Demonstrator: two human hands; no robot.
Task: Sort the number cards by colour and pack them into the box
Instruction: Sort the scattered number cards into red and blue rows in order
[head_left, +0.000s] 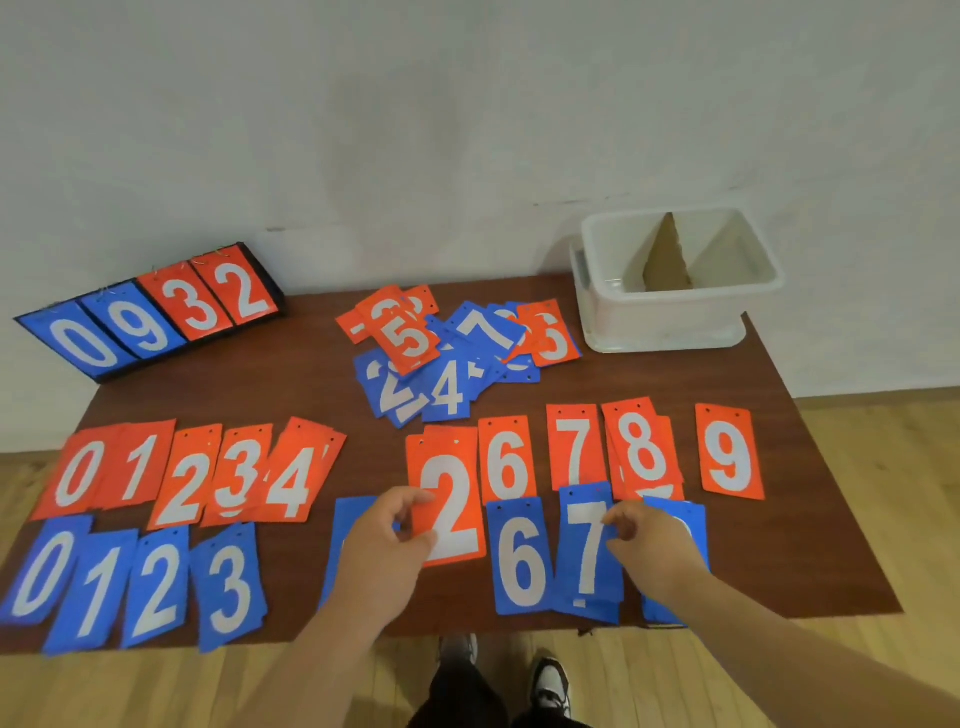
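Left hand (387, 540) pinches a red card (454, 504) (white "2" printed).

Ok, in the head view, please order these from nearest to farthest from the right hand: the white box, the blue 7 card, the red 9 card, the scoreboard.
1. blue 7 card, at the right hand's fingertips.
2. red 9 card, just beyond, to the right.
3. white box, far right corner.
4. scoreboard, far left.
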